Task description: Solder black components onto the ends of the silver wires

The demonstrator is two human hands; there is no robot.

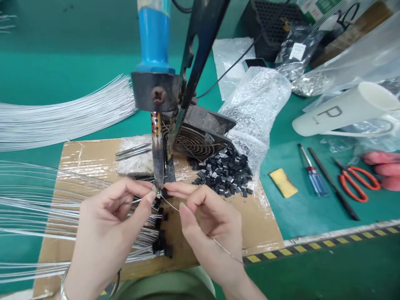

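A soldering iron (158, 150) with a blue handle is clamped upright in a stand, its tip pointing down between my hands. Just at the tip, my left hand (115, 221) pinches a thin grey-white wire (136, 201) between thumb and forefinger. My right hand (212, 225) is closed around a strand of solder wire (170, 203), which runs from the tip through the fingers and trails past the palm. Its index fingertip touches a small black connector (164, 193) under the iron. The exact joint is partly hidden by my fingers. Finished-looking wires with black connectors (160, 241) lie below.
Loose black connectors (223, 171) are piled beside a round-grilled fan (195, 143) on cardboard (259, 225). A wire bundle (62, 121) lies left. Rightward are a yellow sponge (283, 183), screwdriver (315, 179), orange-handled pliers (356, 183), white mug (340, 110) and bubble wrap (256, 104).
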